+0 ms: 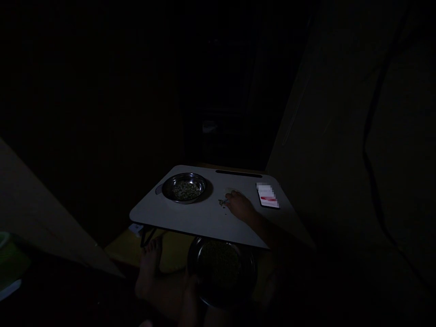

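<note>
My right hand (239, 206) rests over the white folding table, its fingers bent together beside a small scatter of bits (222, 202). Whatever is pinched there is too small and dim to name. A pale, flat, round patch (233, 190) lies just behind the fingers. Low in the picture, my left hand (192, 284) is at the left rim of a wide metal bowl (251, 277), its fingers lost in the dark. Small greenish pieces (220, 263) fill that bowl. On the table's left side a shiny steel bowl (203, 184) holds pale and dark small pieces (185, 190).
A lit phone (268, 196) lies on the table (190, 220) at the right. Along the table's back edge runs a dark slot (238, 173). A bare foot (150, 259) is by the table's folding leg (146, 237). A wall (340, 159) rises on the right.
</note>
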Action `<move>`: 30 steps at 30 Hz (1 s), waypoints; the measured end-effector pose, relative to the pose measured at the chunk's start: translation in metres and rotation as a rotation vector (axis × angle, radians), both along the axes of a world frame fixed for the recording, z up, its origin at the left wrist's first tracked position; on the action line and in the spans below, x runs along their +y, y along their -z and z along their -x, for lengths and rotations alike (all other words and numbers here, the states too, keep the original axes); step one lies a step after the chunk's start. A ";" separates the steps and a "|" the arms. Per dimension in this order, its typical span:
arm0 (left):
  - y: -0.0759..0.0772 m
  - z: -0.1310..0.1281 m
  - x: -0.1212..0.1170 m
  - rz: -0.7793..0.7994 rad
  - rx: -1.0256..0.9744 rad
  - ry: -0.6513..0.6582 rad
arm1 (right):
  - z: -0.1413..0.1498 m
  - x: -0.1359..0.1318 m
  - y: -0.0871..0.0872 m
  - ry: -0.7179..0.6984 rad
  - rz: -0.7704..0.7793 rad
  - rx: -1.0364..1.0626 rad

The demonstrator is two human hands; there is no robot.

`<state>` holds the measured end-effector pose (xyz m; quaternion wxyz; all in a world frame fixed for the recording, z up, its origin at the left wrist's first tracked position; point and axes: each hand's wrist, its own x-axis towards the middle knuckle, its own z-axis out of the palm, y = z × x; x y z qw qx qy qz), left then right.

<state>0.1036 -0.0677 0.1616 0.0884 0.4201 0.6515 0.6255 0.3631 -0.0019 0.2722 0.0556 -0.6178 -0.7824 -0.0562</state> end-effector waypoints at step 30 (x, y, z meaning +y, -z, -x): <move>-0.011 -0.041 -0.075 0.001 0.468 0.057 | 0.011 -0.017 0.007 -0.093 0.022 0.058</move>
